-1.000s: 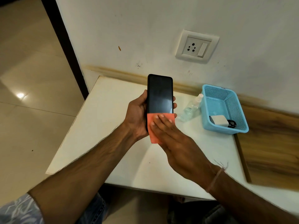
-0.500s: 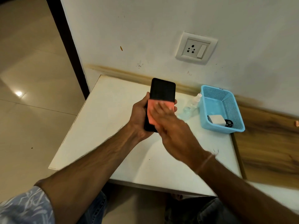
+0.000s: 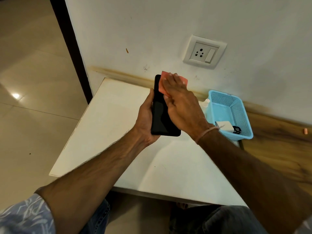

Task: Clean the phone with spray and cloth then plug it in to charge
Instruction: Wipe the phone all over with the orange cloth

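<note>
My left hand (image 3: 145, 119) grips a black phone (image 3: 160, 117) by its left edge, screen towards me, above the white table (image 3: 104, 125). My right hand (image 3: 180, 102) lies flat with straight fingers on an orange cloth (image 3: 164, 81), pressing it against the top part of the screen. The clear spray bottle (image 3: 206, 103) stands behind my right hand, mostly hidden, beside the blue basket (image 3: 236, 108). A white charger plug (image 3: 223, 126) with a black cable lies in that basket. A wall socket (image 3: 204, 52) with a switch sits above the table.
The table stands against the white wall, with a dark door frame (image 3: 70, 48) at the left and tiled floor (image 3: 25, 98) beyond. A wooden surface (image 3: 278, 149) adjoins the table on the right, with a small orange item (image 3: 306, 131) on it.
My right hand has slid the orange cloth from the bottom of the phone's screen up to its top. The left hand keeps its grip on the phone.
</note>
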`<state>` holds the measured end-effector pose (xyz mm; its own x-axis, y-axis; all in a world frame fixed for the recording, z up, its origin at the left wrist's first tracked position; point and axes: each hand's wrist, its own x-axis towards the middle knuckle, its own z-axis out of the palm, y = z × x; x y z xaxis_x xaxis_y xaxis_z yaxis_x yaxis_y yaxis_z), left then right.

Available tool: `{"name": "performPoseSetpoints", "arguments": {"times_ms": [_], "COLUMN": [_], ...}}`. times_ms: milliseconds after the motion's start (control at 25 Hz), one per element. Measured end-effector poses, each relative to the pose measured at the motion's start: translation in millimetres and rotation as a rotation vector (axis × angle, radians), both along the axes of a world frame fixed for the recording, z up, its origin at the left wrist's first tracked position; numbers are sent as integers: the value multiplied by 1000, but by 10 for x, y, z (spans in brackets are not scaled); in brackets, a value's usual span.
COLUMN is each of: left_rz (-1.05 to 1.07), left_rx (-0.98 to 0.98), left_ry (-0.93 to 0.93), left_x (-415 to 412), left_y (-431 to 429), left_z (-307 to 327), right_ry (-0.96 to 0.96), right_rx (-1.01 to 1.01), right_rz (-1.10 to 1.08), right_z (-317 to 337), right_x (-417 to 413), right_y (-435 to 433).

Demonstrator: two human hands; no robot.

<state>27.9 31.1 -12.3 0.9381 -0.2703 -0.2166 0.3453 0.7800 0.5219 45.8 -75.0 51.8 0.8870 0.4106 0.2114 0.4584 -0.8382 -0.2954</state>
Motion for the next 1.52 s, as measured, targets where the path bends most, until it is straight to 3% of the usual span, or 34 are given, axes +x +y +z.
{"name": "performPoseSetpoints", "arguments": {"times_ms": [120, 320, 400, 640, 840, 1080, 1160, 1360, 1520], "left_rz": [-28, -116, -95, -31, -78, -144, -133, -57, -45], "left_rx": [-48, -91, -54, 30, -38, -33, 7, 135, 95], "left_ry": [-13, -24, -19, -17, -15, -23, -3, 61, 68], "left_x": [8, 6, -2, -18, 16, 74, 67, 28, 34], "left_y": [39, 28, 2, 6, 72, 101, 70, -16, 14], "left_z": [3, -29, -49, -82, -93, -108, -104, -100, -102], "right_ry": [8, -29, -35, -30, -50, -60, -90, -30, -35], "right_rx": [61, -86, -109, 100, 120, -71, -81, 46, 31], "right_rz": [52, 236, 208, -76, 21, 219, 205, -71, -36], "right_z": [-191, -472, -411, -126, -203, -415, -372, -123, -161], "right_x": [-301, -1000, -864, -144, -246, -791, -676, -50, 35], "right_y": [26, -358, -433, -142, -55, -386, -406, -82, 28]}}
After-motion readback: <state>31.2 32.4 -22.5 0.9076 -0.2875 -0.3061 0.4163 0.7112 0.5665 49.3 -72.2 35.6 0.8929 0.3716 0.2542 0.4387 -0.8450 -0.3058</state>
